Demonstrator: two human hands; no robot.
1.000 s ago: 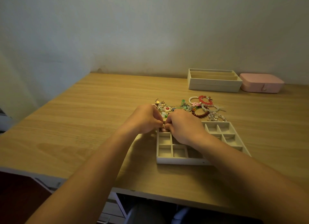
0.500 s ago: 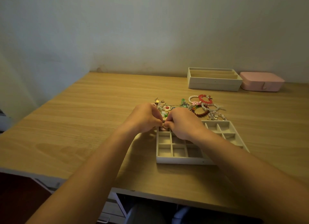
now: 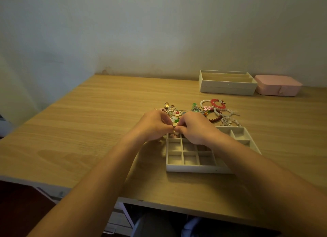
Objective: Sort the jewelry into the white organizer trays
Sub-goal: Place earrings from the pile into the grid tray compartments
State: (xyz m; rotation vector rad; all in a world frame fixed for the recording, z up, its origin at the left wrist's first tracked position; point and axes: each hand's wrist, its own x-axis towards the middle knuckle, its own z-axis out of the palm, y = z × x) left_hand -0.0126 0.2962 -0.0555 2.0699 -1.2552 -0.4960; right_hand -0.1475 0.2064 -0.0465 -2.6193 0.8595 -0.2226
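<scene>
A white grid tray (image 3: 192,167) with several small compartments lies on the desk in front of me. My left hand (image 3: 153,125) and my right hand (image 3: 194,127) meet fingertip to fingertip over its far left corner, both pinching one small piece of jewelry (image 3: 175,130) that is mostly hidden by the fingers. A tiny item sits in the tray's far left compartment. Behind the hands lies a jewelry pile (image 3: 203,111): earrings, charms, and red, white and dark bead bracelets. A second white tray (image 3: 227,88) with long slots stands at the back.
A pink closed jewelry box (image 3: 278,85) sits at the back right beside the long-slot tray. The wooden desk (image 3: 88,123) meets the wall at the back; its front edge is close to my body, with drawers below.
Both hands stay pinched together at the tray's far left corner with only slight finger movement. The view has shifted a little.
</scene>
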